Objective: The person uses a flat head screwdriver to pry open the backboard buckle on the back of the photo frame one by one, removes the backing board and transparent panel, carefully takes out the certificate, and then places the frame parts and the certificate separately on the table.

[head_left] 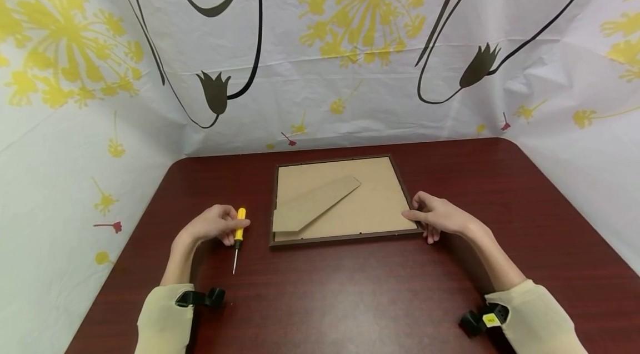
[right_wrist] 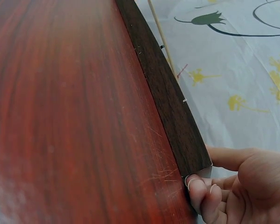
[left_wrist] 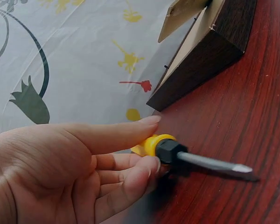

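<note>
You're gripping the screwdriver (head_left: 239, 232) in your left hand (head_left: 212, 224), fingers curled round its yellow handle, the tip (left_wrist: 240, 168) lying on the table (head_left: 350, 293) and pointing back toward you, just left of the frame (head_left: 345, 238). The frame is lying face down mid-table, its cardboard stand (head_left: 312, 204) folded flat on the backing. Your right hand (head_left: 440, 216) is pinching the frame's near right corner, fingertips (right_wrist: 196, 184) curling against its edge. A flowered sheet (head_left: 350, 37) is hanging behind.
</note>
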Demonstrator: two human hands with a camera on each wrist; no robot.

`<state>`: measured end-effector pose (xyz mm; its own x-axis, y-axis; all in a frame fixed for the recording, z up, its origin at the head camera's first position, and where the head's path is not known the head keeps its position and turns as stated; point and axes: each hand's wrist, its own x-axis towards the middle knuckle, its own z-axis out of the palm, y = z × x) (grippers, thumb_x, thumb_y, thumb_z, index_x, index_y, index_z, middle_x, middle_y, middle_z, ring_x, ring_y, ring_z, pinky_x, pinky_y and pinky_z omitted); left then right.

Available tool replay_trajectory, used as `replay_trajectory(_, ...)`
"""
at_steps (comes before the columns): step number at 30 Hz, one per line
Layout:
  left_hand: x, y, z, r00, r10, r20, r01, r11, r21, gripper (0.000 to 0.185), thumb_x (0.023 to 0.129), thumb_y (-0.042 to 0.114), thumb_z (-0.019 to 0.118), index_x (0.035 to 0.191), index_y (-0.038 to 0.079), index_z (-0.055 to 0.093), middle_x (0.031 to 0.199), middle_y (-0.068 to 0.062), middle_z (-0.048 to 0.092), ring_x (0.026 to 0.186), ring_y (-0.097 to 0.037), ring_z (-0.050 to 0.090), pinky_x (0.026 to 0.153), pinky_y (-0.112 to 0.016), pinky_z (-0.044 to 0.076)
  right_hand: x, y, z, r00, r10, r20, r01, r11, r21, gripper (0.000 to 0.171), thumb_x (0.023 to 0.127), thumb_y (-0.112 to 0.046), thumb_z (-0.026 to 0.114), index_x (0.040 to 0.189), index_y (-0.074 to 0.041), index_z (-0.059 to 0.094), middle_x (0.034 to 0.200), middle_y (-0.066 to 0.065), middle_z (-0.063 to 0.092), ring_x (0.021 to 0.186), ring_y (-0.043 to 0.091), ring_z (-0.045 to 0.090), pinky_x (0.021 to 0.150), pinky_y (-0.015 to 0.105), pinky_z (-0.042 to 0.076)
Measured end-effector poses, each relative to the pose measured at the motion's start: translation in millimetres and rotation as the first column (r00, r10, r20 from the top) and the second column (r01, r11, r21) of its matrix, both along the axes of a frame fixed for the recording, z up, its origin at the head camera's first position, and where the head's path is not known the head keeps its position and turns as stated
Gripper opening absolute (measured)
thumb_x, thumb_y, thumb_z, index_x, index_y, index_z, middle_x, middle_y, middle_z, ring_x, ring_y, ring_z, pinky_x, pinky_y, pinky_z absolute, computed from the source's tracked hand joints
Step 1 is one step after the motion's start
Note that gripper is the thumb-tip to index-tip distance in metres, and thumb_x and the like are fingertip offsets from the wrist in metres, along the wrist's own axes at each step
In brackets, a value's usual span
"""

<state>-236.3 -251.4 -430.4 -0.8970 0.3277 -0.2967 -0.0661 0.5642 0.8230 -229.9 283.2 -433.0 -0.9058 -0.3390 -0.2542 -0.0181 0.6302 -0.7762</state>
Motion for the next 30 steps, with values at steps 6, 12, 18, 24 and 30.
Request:
replay_trajectory(6, 3.5, 4.1, 4.4, 0.996, -0.049, 0.071, 0.052, 0.998, -0.041, 0.035, 0.093, 0.024, 0.076, 0.09, -0.003, 0.054, 0.064, -0.009, 0.062, 0.05, -0.013, 0.06, 0.055, -0.03, 0.056, 0.6, 0.3, 0.7, 1.0, -0.001, 0.007, 0.001, 1.0, -0.009, 0.043, 0.099, -0.038, 0.065, 0.109, -0.003, 0.042, 0.071, 0.014, 0.06, 0.052, 0.032, 0.065, 0.049, 0.04, 0.055)
replay_trajectory(12, 6.1, 6.1, 5.6, 0.992, -0.077, 0.096, 0.084, 0.994, -0.068, 0.036, 0.093, 0.027, 0.076, 0.087, -0.002, 0.055, 0.062, -0.008, 0.061, 0.049, -0.012, 0.059, 0.055, -0.029, 0.056, 0.5, 0.2, 0.2, 1.0, -0.005, 0.001, 0.005, 1.0, -0.008, 0.043, 0.099, -0.038, 0.065, 0.108, -0.003, 0.042, 0.071, 0.013, 0.06, 0.051, 0.031, 0.065, 0.049, 0.04, 0.055)
replay_trajectory(18, 6.5, 6.3, 7.9, 0.995, -0.048, 0.086, 0.057, 0.993, -0.103, 0.038, 0.094, 0.031, 0.074, 0.088, -0.002, 0.056, 0.065, -0.008, 0.062, 0.049, -0.012, 0.059, 0.054, -0.029, 0.056, -0.2, 0.2, 0.6, 1.0, -0.005, -0.002, 0.005, 1.0, -0.01, 0.043, 0.099, -0.037, 0.065, 0.108, -0.003, 0.041, 0.071, 0.014, 0.06, 0.051, 0.031, 0.064, 0.049, 0.04, 0.055)
replay_trajectory(24, 6.5, 7.3, 8.8, 1.0, -0.016, 0.022, 0.018, 0.995, -0.098, 0.038, 0.097, 0.033, 0.07, 0.093, -0.003, 0.058, 0.07, -0.011, 0.062, 0.052, -0.015, 0.059, 0.056, -0.033, 0.056, 0.0, -0.4, 1.1, 1.0, -0.011, 0.0, 0.011, 1.0, -0.007, 0.043, 0.099, -0.038, 0.066, 0.108, -0.003, 0.042, 0.071, 0.013, 0.06, 0.051, 0.031, 0.064, 0.049, 0.04, 0.055)
replay_trajectory(30, 3.4, 5.0, 6.4, 0.996, 0.01, -0.094, -0.023, 0.99, -0.139, 0.037, 0.101, 0.034, 0.063, 0.1, -0.003, 0.06, 0.075, -0.011, 0.061, 0.062, -0.021, 0.06, 0.063, -0.035, 0.056, -0.1, 0.1, 0.9, 1.0, -0.008, -0.003, 0.008, 1.0, -0.004, 0.043, 0.099, -0.038, 0.065, 0.107, -0.003, 0.043, 0.07, 0.013, 0.06, 0.05, 0.031, 0.063, 0.048, 0.04, 0.054)
